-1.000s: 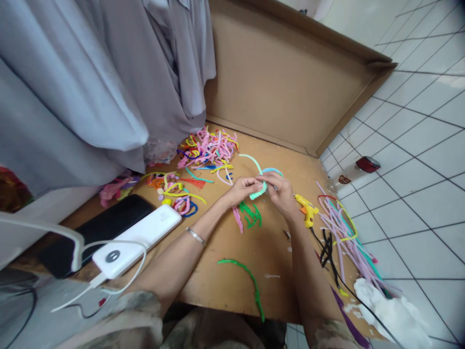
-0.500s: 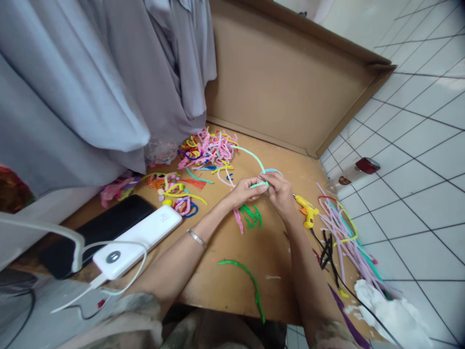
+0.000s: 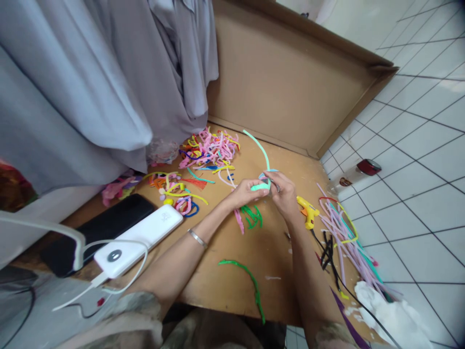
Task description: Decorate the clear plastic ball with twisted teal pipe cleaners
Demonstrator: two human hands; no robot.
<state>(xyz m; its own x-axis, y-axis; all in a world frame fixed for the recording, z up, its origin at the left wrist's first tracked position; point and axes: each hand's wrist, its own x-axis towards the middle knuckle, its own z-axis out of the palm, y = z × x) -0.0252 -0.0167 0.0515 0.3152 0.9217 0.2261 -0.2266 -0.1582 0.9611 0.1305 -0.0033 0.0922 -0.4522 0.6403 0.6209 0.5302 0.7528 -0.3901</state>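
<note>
A mint-green pipe cleaner (image 3: 260, 145) is gripped by both hands over the middle of the table, its long free end curving up and left. My left hand (image 3: 242, 194) pinches the bent part of it between thumb and fingers. Close against it, my right hand (image 3: 285, 193) is closed on the same pipe cleaner; a bit of light blue shows above its fingers. A small grey metallic item shows by the right fingers, too small to name. Beneath the hands lie green twisted pipe cleaners (image 3: 253, 217) and a pink one (image 3: 239, 220).
A yellow glue gun (image 3: 308, 212) lies right of my hands, near a bundle of lilac pipe cleaners (image 3: 341, 237). A mixed pile (image 3: 214, 148) sits at the back. A white power bank (image 3: 138, 241) is at left; a green curved piece (image 3: 250, 281) lies in front.
The free end of the mint-green pipe cleaner has swung up and to the right, away from the pile. Both hands stay close together, with the right hand slightly shifted right.
</note>
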